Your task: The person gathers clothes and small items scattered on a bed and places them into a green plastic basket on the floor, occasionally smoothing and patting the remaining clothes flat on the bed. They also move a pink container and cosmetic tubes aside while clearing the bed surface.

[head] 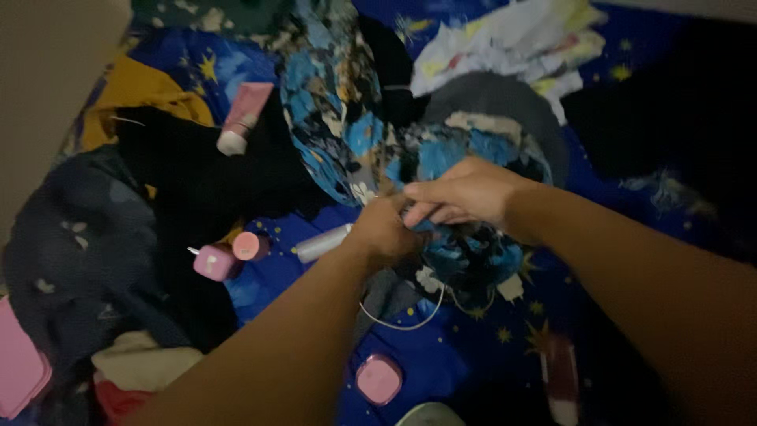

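While both hands meet over the middle of the bed, they pinch the same patterned cloth (441, 158), a blue, black and cream piece that spreads upward from them and bunches below. The left hand (384, 230) is closed into a loose fist on a fold of the cloth, knuckles up. The right hand (465, 192) lies just beside it, touching it, with its fingers (422, 211) curled around the same fold. A thin white cord (410, 322) loops out from under the hands onto the blue star-print sheet (441, 355).

Left of the hands, a small white tube (322, 243) lies on the sheet, near the left wrist. Farther left sit a pink round cap (251, 246) and a pink bottle (213, 262), just beside each other. A pink tube (243, 117) with a white cap rests on a black garment (197, 173) higher up. A yellow garment (138, 91) lies at the upper left, and a pale printed cloth (512, 39) at the top right. Near the bottom edge sits a pink square compact (379, 379), and a reddish tube (561, 379) lies to its right, too dim to tell more.
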